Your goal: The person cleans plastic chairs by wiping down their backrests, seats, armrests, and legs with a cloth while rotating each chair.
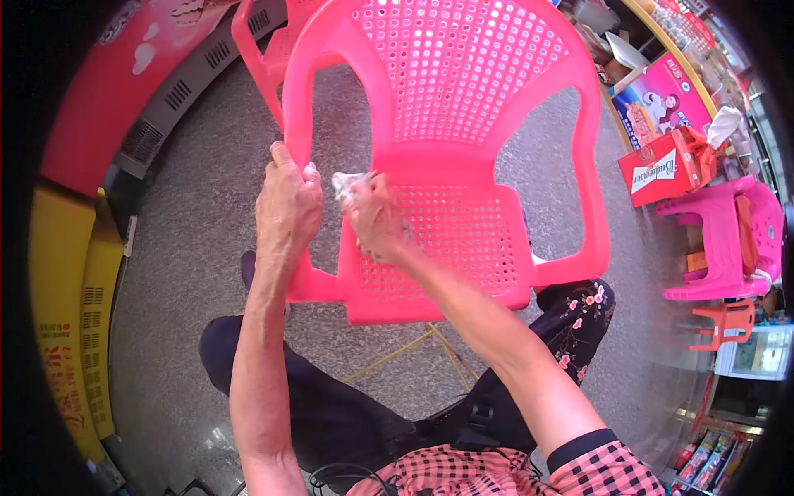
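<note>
A pink plastic armchair (438, 310) with a perforated seat and back stands right in front of my knees. My left hand (288, 198) is closed around the chair's armrest on the left side. Over the left edge of the seat, my right hand (380, 217) grips a crumpled whitish cloth (351, 183); part of the cloth is hidden by the fingers. The right hand is slightly smeared by motion. Whether the cloth touches the chair, I cannot tell.
Behind on the left is another pink chair (266, 62). At the right are a red Budweiser box (653, 175), a pink stool (713, 240) and a small orange chair (728, 324). Red and yellow cabinets (62, 273) line the left. Thin yellow legs (397, 351) show below the seat.
</note>
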Demonstrator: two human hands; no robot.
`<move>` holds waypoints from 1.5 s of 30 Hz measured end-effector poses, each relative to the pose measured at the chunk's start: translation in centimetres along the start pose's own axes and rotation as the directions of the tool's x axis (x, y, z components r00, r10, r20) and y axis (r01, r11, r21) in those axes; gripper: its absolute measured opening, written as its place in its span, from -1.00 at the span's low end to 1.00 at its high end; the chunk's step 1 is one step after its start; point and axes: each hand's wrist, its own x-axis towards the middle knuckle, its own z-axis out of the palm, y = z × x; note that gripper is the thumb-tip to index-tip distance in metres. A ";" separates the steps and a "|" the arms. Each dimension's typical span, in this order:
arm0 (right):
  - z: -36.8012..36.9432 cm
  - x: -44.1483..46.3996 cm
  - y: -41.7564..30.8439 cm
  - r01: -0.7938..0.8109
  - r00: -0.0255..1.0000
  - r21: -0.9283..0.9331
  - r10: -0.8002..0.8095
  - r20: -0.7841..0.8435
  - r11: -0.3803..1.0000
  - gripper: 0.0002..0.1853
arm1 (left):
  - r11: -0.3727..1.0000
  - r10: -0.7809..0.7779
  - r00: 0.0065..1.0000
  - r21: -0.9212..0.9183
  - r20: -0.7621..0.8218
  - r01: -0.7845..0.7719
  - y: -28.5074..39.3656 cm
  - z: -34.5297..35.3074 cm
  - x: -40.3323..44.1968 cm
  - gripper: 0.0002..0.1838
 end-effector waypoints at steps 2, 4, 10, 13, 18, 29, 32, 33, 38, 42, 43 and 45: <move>-0.2 -2.0 -1.2 0.011 0.993 0.077 -0.020 0.116 0.997 -0.82 | 1.000 0.009 1.000 -0.018 0.006 -0.008 -0.1 0.2 0.1 -0.61; -0.3 -4.8 -1.9 0.078 0.988 0.041 -0.082 0.129 0.996 -0.83 | 1.000 0.009 1.000 -0.024 0.001 -0.009 -0.2 0.1 0.1 -0.61; -2.1 -10.7 -3.9 0.197 0.966 -0.068 -0.182 0.182 0.978 -0.84 | 0.999 0.024 1.000 -0.036 0.002 -0.024 0.2 0.0 0.0 -0.61; -2.5 -11.1 -3.3 0.270 0.953 -0.055 -0.258 0.157 0.961 -0.82 | 0.999 0.002 1.000 -0.041 0.015 -0.001 0.3 -0.1 0.2 -0.61; -3.8 -9.8 -0.7 0.405 0.774 0.083 -0.390 0.500 0.911 -0.77 | 1.000 -0.010 1.000 -0.020 0.027 0.011 0.1 -0.2 0.1 -0.60; -7.2 -8.0 4.9 -0.043 0.954 -0.006 0.043 0.297 0.999 -0.66 | 0.999 0.028 0.999 -0.040 -0.024 -0.029 -0.6 0.2 0.0 -0.58; -7.6 -3.8 7.0 -0.045 0.982 0.039 0.037 0.182 0.998 -0.65 | 1.000 0.012 1.000 -0.027 0.004 -0.012 -0.2 0.0 0.0 -0.52; -8.4 -1.7 7.1 0.038 0.994 0.056 -0.043 0.097 0.998 -0.65 | 1.000 -0.026 0.999 -0.006 0.038 0.026 -0.2 0.0 0.0 -0.48; -20.7 12.7 -5.3 0.179 0.920 0.052 -0.148 -0.364 0.982 -0.58 | 1.000 -0.006 1.000 -0.030 -0.009 0.006 -0.8 0.6 0.0 -0.41; -23.8 19.5 -11.0 0.401 0.799 -0.069 -0.386 -0.462 0.913 -0.54 | 1.000 -0.007 1.000 -0.022 -0.007 0.006 -0.8 0.8 0.1 -0.39; -22.5 20.6 -10.7 0.424 0.784 -0.147 -0.443 -0.434 0.894 -0.55 | 1.000 -0.014 1.000 -0.028 0.004 0.014 -0.7 0.7 0.0 -0.39; -19.5 21.1 -9.7 0.444 0.774 -0.216 -0.494 -0.397 0.870 -0.55 | 1.000 -0.009 1.000 -0.029 0.011 0.010 -0.4 0.3 -0.2 -0.40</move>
